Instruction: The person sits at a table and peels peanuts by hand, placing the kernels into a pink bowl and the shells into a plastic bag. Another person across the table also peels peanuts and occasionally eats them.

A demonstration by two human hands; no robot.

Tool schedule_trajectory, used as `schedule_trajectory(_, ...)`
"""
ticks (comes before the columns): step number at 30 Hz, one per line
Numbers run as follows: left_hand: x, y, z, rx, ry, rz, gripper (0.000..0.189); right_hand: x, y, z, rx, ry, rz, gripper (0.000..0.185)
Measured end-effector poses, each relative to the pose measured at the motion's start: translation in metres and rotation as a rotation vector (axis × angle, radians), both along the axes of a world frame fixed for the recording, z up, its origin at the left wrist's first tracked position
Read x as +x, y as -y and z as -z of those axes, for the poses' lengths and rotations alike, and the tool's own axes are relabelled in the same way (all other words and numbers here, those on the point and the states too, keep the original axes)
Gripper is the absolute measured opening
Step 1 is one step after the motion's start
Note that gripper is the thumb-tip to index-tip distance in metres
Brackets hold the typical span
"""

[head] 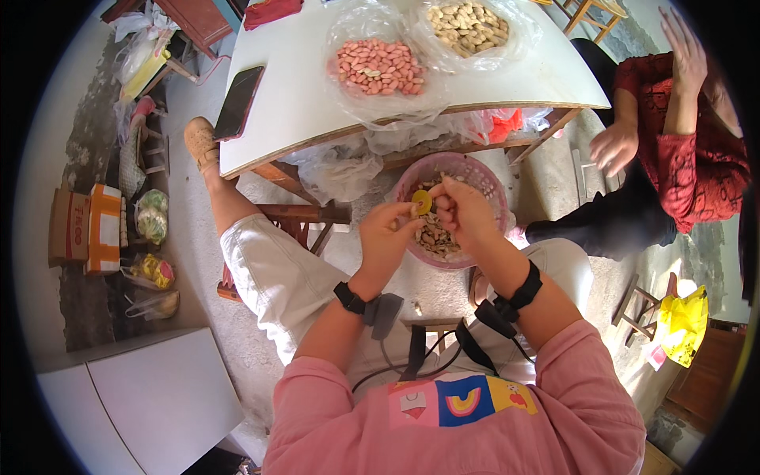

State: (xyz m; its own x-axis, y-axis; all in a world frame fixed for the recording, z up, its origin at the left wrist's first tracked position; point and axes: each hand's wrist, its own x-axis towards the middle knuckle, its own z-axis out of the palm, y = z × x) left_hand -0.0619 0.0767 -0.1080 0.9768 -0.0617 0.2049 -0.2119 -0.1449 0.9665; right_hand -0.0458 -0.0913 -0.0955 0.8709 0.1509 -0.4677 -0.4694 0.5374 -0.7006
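Observation:
Both of my hands are over a pink plastic basket that contains peanut shells. My left hand pinches a small yellow round piece at its left edge, with index finger and thumb forward. Close against the other side of that piece is my right hand, its fingers curled in; whether they grip anything is hidden. Beyond the basket, shelled pink peanuts lie in a clear plastic bag on the white table. Unshelled peanuts fill a second bag to its right.
A smartphone rests at the table's left edge. Crumpled plastic bags hang below the tabletop. A seated person in a red patterned top is at right, hands raised. Boxes and bagged vegetables line the left wall.

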Motion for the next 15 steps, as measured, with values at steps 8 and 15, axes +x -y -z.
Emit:
schedule_trajectory(8, 0.011, -0.003, 0.029, -0.87, -0.74, 0.347, 0.036, 0.0, 0.004, 0.001, -0.093, 0.118, -0.18, 0.018)
schedule_trajectory(15, 0.015, -0.012, 0.023, -0.919, -0.689, 0.28, 0.03, -0.004, -0.01, -0.003, -0.67, 0.456, -0.225, 0.013)
